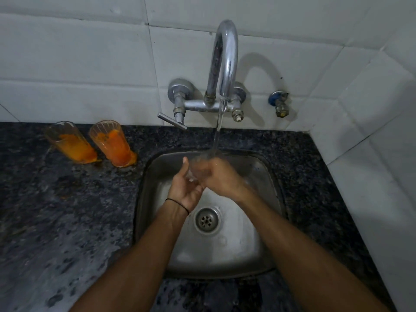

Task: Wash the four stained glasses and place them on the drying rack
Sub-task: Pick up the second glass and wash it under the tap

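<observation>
Under tap stream (218, 131), left hand (185, 188), right hand (221, 175) grip glass (196, 171).

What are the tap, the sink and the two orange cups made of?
Tap: probably chromed metal; it is shiny and mirrors the light. Sink: looks like stainless steel, grey with a dull brushed sheen. Two orange cups: seemingly clear glass; you can see through the ribbed walls, and the orange is just a stain inside.

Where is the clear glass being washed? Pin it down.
Head view, centre: the clear glass is held between left hand and right hand, above the sink, under the running tap.
</observation>
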